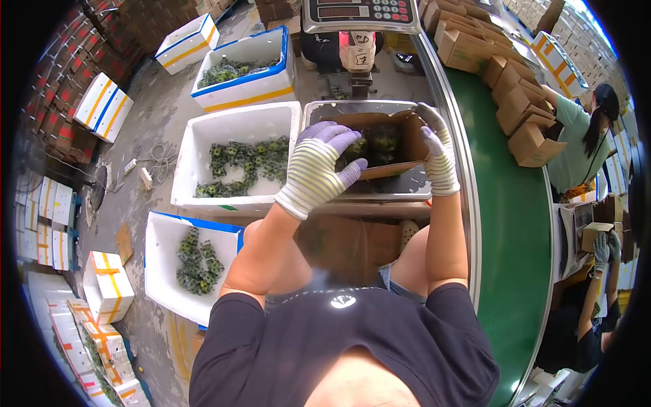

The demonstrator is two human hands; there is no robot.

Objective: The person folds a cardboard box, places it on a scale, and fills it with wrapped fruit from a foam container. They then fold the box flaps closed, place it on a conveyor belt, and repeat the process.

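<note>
Cardboard box (409, 136) on scale tray (400, 184), between both grips. Right grip (437, 152) clamped on its right wall; left grip (319, 169) curled over its left edge, hold unclear.

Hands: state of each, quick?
Left hand: curled over the cardboard box; whether it holds anything cannot be told.
Right hand: closed on the cardboard box's side flap.

- We are in a packing warehouse: a green conveyor belt (512, 224) carries cardboard boxes (525, 139).
- We see a weighing scale (361, 13), foam crates (230, 152) of green produce, and stacked cartons.
</note>
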